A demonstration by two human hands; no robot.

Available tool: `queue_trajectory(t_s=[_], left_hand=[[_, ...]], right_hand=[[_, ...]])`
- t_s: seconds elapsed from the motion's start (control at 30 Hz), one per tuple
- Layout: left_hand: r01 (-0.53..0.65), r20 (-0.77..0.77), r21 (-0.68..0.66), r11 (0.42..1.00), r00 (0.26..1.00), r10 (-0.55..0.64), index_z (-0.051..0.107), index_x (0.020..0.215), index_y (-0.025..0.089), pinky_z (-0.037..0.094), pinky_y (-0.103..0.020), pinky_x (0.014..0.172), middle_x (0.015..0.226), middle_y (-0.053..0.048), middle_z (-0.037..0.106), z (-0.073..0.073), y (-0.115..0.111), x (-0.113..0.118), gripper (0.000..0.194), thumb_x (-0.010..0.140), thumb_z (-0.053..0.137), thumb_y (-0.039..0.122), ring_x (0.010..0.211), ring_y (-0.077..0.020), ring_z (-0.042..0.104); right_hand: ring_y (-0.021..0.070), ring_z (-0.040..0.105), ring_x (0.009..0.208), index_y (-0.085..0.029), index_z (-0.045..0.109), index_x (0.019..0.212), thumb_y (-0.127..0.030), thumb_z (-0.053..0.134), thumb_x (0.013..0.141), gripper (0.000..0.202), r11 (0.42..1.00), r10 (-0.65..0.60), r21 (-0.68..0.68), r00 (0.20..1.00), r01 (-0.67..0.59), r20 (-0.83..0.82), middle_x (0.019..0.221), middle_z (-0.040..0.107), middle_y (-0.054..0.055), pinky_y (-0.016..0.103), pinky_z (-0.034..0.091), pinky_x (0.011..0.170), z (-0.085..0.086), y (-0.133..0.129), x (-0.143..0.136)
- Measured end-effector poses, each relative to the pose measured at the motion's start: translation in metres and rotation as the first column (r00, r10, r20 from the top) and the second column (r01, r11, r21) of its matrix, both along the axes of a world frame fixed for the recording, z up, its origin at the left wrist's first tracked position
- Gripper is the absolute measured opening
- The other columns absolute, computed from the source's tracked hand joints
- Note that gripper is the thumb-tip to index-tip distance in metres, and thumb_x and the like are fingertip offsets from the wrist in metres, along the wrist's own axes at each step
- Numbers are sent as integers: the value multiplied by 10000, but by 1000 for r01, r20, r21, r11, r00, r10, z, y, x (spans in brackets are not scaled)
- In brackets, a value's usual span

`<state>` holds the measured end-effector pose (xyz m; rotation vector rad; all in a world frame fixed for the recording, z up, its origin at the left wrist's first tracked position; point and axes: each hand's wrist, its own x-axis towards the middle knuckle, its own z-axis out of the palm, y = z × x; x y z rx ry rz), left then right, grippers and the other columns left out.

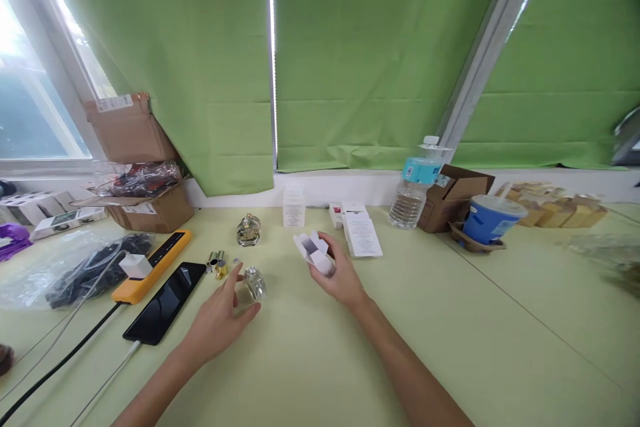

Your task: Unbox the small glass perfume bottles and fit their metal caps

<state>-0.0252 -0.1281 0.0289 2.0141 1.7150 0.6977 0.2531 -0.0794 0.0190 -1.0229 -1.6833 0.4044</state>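
My right hand grips a small white carton whose top flaps stand open, tilted toward the left. Beside a clear glass perfume bottle on the table is my left hand, its thumb and fingers spread around the near side; whether a fingertip touches the glass I cannot tell. Behind it stands a second glass bottle with a dark and gold look. A few gold and silver caps lie left of the clear bottle, past my fingertips.
A black phone and an orange power strip with cables lie at left, near an open cardboard box. White cartons rest behind my right hand. Farther right are a water bottle, a brown box and a blue cup.
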Motion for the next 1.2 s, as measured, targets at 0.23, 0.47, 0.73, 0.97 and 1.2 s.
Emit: queue_trajectory(t_s=[0.23, 0.47, 0.73, 0.97, 1.2], left_hand=[[-40, 100, 36, 999, 994, 36, 434, 1323, 221, 440, -326, 731, 888, -45, 638, -5, 30, 28, 684, 756, 574, 578, 807, -230, 617], [-151, 16, 190, 970, 989, 150, 398, 1231, 168, 445, -384, 796, 1070, -129, 603, -23, 74, 37, 591, 807, 548, 552, 977, -304, 606], [-384, 92, 235, 893, 923, 373, 312, 1232, 139, 489, -419, 745, 1127, -167, 490, -34, 112, 35, 719, 775, 589, 618, 932, -314, 603], [-488, 305, 148, 860, 850, 430, 221, 1412, 212, 434, -259, 413, 1165, -182, 429, -29, 122, 34, 912, 721, 657, 617, 595, -139, 540], [-490, 364, 258, 833, 848, 385, 186, 1441, 229, 508, -295, 489, 1215, -173, 412, -27, 121, 31, 956, 711, 684, 594, 816, -224, 600]], right_hand=[[206, 599, 743, -164, 661, 967, -481, 691, 739, 392, 934, -358, -48, 922, 355, -146, 838, 686, 53, 296, 507, 637, 6, 22, 46], [259, 649, 896, -174, 634, 1155, -477, 725, 706, 549, 945, -326, -112, 860, 307, -392, 1092, 690, 108, 374, 547, 723, 7, 27, 111], [257, 628, 879, -163, 729, 962, -579, 633, 747, 479, 864, -490, -218, 858, 455, -154, 995, 702, 101, 322, 492, 665, -25, 40, 138], [213, 597, 812, -160, 665, 1137, -602, 539, 825, 556, 799, -599, -100, 799, 593, -53, 1001, 650, 102, 302, 463, 609, -31, 46, 132], [213, 576, 831, -163, 631, 1076, -455, 448, 924, 377, 691, -702, 169, 708, 703, -73, 1011, 613, 113, 350, 475, 673, -11, 32, 115]])
